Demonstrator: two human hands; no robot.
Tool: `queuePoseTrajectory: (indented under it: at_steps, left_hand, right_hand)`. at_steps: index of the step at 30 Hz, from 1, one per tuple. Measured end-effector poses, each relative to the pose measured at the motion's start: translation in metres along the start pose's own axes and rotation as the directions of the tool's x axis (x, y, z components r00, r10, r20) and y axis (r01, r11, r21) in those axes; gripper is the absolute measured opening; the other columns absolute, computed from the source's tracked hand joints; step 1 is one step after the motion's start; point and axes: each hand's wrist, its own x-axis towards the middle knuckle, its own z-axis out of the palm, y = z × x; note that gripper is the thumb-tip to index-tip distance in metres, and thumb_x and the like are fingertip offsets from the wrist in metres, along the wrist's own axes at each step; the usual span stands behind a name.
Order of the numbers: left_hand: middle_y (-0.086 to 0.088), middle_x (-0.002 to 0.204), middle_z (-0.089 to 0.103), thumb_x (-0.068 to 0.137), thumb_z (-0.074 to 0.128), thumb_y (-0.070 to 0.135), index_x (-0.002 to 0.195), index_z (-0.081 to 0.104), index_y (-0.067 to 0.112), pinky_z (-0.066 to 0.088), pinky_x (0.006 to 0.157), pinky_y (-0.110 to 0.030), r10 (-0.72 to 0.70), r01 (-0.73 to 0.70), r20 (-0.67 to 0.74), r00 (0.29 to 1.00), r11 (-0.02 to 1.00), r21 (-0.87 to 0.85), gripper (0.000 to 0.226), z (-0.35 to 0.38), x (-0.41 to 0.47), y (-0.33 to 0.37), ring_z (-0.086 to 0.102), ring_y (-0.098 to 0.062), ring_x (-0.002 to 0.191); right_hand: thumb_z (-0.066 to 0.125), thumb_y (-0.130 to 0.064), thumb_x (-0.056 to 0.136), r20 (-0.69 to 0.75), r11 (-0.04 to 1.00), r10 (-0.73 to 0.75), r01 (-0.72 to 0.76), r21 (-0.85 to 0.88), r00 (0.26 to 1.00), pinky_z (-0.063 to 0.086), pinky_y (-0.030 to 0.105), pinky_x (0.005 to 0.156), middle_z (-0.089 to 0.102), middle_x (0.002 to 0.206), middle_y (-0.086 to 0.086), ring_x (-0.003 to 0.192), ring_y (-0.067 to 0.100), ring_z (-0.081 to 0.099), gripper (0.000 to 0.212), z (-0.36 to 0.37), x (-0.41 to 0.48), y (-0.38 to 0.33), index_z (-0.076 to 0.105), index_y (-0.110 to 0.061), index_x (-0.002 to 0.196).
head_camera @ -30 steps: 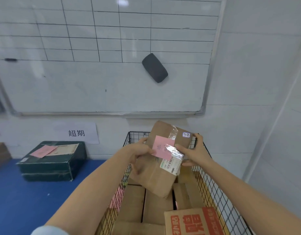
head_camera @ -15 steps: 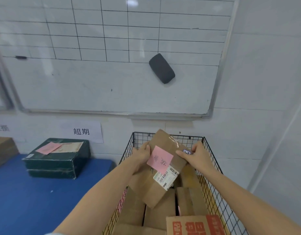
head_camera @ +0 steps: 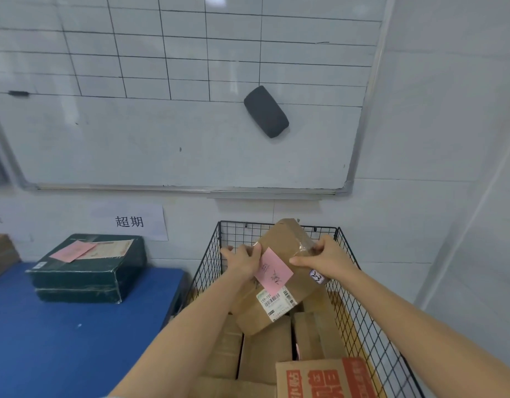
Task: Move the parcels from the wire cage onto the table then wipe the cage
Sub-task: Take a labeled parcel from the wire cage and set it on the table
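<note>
Gripping from both sides, our left hand (head_camera: pixel 243 261) curls round the left edge of the parcel (head_camera: pixel 279 239) and our right hand (head_camera: pixel 325 261) pinches its taped upper-right corner. It hangs tilted above the cage (head_camera: pixel 360 297), lower centre of frame. We judge it stiff and fairly light. The tape looks slick, so bare cardboard edges suit best.

A brown cardboard parcel (head_camera: pixel 279 242) with a pink note (head_camera: pixel 272 270) and a white barcode label (head_camera: pixel 276 301) is held tilted above the black wire cage (head_camera: pixel 209 271) by the left hand (head_camera: pixel 245 261) and right hand (head_camera: pixel 325 259). More brown parcels (head_camera: pixel 265 354) fill the cage. A dark green parcel (head_camera: pixel 90 274) lies on the blue table (head_camera: pixel 75 340) beside it.
</note>
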Motion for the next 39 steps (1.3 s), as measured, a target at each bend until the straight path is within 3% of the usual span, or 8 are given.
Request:
queuePoseTrajectory:
  at_steps: [6,9,15,20,23,25,29,39]
  left_hand:
    - [-0.01,0.15,0.002,0.093,0.04,0.057,0.128,0.05,0.022,0.02,0.116,-0.036,0.044,-0.047,0.053,0.998,0.998,0.041,0.051,0.008,-0.005,-0.006,0.023,-0.026,0.139]
    - [-0.011,0.152,-0.002,0.093,0.039,0.056,0.132,0.048,0.023,0.018,0.115,-0.034,0.057,-0.061,0.067,0.996,0.997,0.049,0.051,0.009,-0.007,-0.005,0.018,-0.028,0.142]
    - [-0.012,0.155,-0.006,0.082,0.052,0.066,0.149,0.016,0.026,0.021,0.114,-0.051,-0.142,0.142,0.02,0.99,0.99,-0.024,0.086,0.02,-0.012,-0.008,0.014,-0.039,0.142]
    - [-0.016,0.15,0.017,0.068,0.067,0.068,0.149,0.009,0.021,0.025,0.113,-0.047,-0.333,0.331,0.042,0.942,0.897,-0.293,0.111,0.028,-0.021,0.003,0.025,-0.037,0.137]
    - [-0.009,0.141,0.036,0.021,0.077,0.08,0.14,0.005,0.043,0.049,0.09,-0.057,-0.335,0.363,0.145,0.931,0.81,-0.461,0.144,0.038,-0.012,-0.005,0.045,-0.036,0.123]
    - [-0.004,0.136,0.041,0.01,0.085,0.071,0.135,0.003,0.05,0.055,0.073,-0.058,-0.312,0.363,0.185,0.932,0.79,-0.494,0.15,0.052,0.008,-0.027,0.052,-0.033,0.116]
    - [0.0,0.128,0.049,0.014,0.092,0.058,0.14,0.009,0.045,0.054,0.085,-0.049,-0.193,0.245,0.151,0.969,0.813,-0.528,0.151,0.033,-0.016,-0.022,0.057,-0.026,0.112]
    - [0.004,0.124,0.054,0.037,0.091,0.048,0.134,0.034,0.049,0.054,0.088,-0.046,-0.042,0.101,0.132,0.99,0.869,-0.484,0.113,0.015,-0.043,-0.011,0.063,-0.023,0.105]
  right_hand:
    - [0.083,-0.061,0.055,0.058,0.999,-0.032,0.031,0.022,0.998,0.043,0.038,0.099,0.038,0.141,0.003,0.125,0.025,0.046,0.108,-0.004,0.0,-0.004,0.026,-0.032,0.142]
    - [0.079,-0.056,0.064,0.088,0.992,-0.103,0.109,-0.065,0.991,0.035,0.043,0.105,0.025,0.154,0.006,0.137,0.029,0.034,0.107,-0.004,0.003,-0.01,0.013,-0.046,0.148]
    - [0.078,-0.051,0.068,-0.018,0.989,-0.094,0.092,-0.112,0.995,0.044,0.029,0.071,0.049,0.125,0.001,0.099,0.016,0.05,0.076,-0.008,-0.001,-0.015,0.036,-0.03,0.128]
    - [0.08,-0.052,0.064,-0.174,0.982,0.116,-0.087,0.17,0.978,0.051,0.049,0.088,0.034,0.133,0.008,0.111,0.026,0.049,0.09,-0.004,-0.003,-0.006,0.031,-0.013,0.129]
    - [0.077,-0.05,0.07,-0.129,0.953,0.19,-0.151,0.264,0.973,0.054,0.05,0.082,0.038,0.131,0.008,0.109,0.028,0.05,0.085,-0.002,-0.009,0.002,0.029,-0.012,0.129]
    - [0.071,-0.047,0.078,-0.058,0.915,0.254,-0.22,0.338,0.965,0.054,0.046,0.077,0.042,0.128,0.009,0.104,0.026,0.049,0.076,-0.004,-0.015,0.007,0.029,-0.012,0.13]
    - [0.067,-0.054,0.077,0.019,0.941,0.265,-0.263,0.214,0.964,0.047,0.045,0.091,0.046,0.134,0.009,0.116,0.027,0.049,0.084,-0.013,-0.018,0.021,0.034,-0.009,0.139]
    - [0.072,-0.049,0.078,0.14,0.997,0.062,-0.067,0.034,0.988,0.046,0.029,0.082,0.056,0.127,-0.001,0.103,0.015,0.055,0.07,-0.014,-0.032,0.012,0.042,-0.02,0.134]
